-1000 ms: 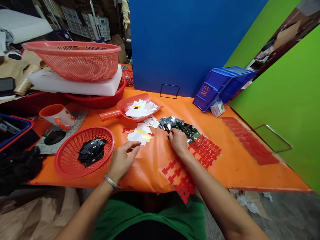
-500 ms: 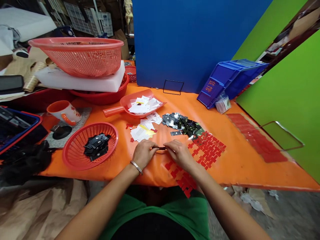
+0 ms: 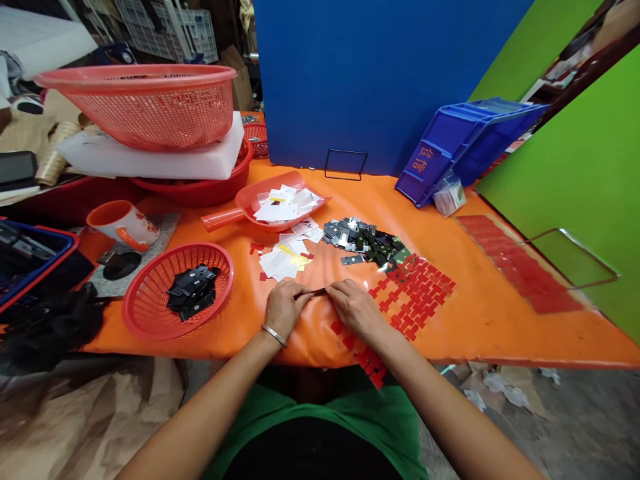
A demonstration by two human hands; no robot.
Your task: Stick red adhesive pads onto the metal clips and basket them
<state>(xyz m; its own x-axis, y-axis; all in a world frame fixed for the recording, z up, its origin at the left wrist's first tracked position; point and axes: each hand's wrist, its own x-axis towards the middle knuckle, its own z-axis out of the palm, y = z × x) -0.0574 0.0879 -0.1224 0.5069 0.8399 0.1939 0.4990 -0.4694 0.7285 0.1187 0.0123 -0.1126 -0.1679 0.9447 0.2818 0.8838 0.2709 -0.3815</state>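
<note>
Between my two hands is a small dark flat piece (image 3: pixel 318 291), seen nearly edge-on. My left hand (image 3: pixel 286 307) pinches its left end, and the fingers of my right hand (image 3: pixel 354 308) close on its right end. Partly beneath my right forearm lies a clear sheet of red T-shaped stickers (image 3: pixel 417 300). Just beyond my hands is a pile of black and grey flat pieces (image 3: pixel 367 241). White and yellow paper slips (image 3: pixel 283 259) lie in front of my left hand, with a few red bits among them.
A red basket (image 3: pixel 131 300) holding black flat pieces stands at the left, near an orange-and-white mug (image 3: pixel 125 225). Behind the slips is a red dustpan (image 3: pixel 220 219) with papers in it. A blue bin (image 3: pixel 430 157) leans at the back right. Another red sheet (image 3: pixel 520 263) lies rightward.
The view has shifted slightly. The dark piece has tilted in my fingers, its right end now a little higher. Both hands keep their pinch on it.
</note>
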